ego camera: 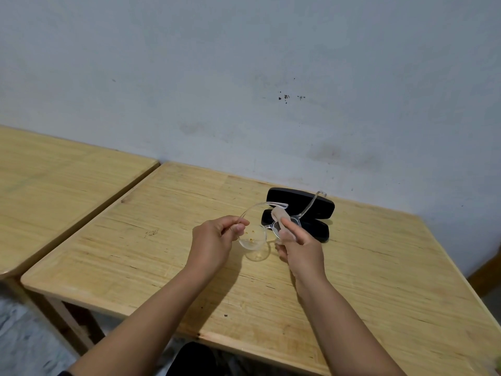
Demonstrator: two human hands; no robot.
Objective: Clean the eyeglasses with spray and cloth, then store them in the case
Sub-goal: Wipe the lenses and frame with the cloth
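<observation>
Soft, even, moderately bright light; forearm shadows fall toward 9 o'clock on the pale wooden surface. Sharp centre, wide-angle bending at edges; no glare.

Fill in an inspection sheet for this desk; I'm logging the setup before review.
Surface: wooden table, scuffed, small dark specks near the front edge.
Job's things: clear-framed eyeglasses held above the table, yellowish specks on one lens; pale cloth on the other lens; black case lying open behind them; no spray bottle seen.
Clutter: nothing seen.
Grippers: left hand pinches the frame; right hand presses the cloth to the lens.
Cables: nothing seen.
Surroundings: second wooden table alongside; stained grey wall behind.
</observation>
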